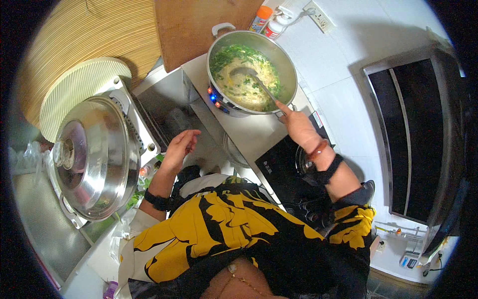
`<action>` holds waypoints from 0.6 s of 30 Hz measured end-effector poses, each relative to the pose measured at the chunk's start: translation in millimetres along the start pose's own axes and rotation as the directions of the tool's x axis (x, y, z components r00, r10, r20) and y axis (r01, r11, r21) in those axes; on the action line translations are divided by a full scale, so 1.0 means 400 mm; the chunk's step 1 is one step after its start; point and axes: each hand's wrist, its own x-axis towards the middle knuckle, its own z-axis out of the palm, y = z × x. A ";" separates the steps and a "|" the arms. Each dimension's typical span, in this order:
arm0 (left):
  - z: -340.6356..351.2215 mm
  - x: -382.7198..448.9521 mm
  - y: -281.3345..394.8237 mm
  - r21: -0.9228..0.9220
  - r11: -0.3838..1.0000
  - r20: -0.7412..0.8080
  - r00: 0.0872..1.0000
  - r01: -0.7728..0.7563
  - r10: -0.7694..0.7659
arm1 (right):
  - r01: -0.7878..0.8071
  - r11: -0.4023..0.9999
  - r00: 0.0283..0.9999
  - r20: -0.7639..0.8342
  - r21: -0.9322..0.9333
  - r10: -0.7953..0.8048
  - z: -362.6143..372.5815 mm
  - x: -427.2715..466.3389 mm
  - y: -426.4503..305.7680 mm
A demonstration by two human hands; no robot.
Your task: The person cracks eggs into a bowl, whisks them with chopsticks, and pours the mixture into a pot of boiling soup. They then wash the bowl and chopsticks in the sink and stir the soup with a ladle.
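My right hand (300, 125) grips the handle of a metal ladle (264, 89), its bowl resting in the food inside a large steel pot (288, 71). Pale noodle-like strands (239, 91) fill the pot, with chopped greens (233, 52) gathered mostly along the far side and yellow bits among them. Red and blue lights glow low on the pot's near left side. My left hand (182, 146) hangs in the air left of the counter, fingers loosely curled and holding nothing. I cannot tell whether its fingers touch one another.
A lidded steel pan (102, 157) stands at the left on a white stand. Behind the pot are an orange-capped spray can (260, 18) and a white pump bottle (276, 27). A black glass cooktop (278, 160) lies under my right forearm. A wall socket (319, 17) is above.
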 end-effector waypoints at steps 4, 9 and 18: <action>0.008 -0.005 0.007 0.006 1.000 0.015 1.000 -0.017 0.017 | -0.057 0.997 0.996 -0.077 -0.053 0.053 0.051 0.050 -0.026; 0.011 -0.011 0.006 0.031 1.000 -0.001 1.000 0.000 0.000 | -0.053 0.999 0.990 -0.131 -0.001 0.052 0.063 0.117 -0.050; 0.007 -0.023 -0.018 0.019 0.999 -0.013 0.999 -0.031 0.031 | 0.073 0.995 0.997 0.006 0.074 -0.074 0.045 0.018 -0.041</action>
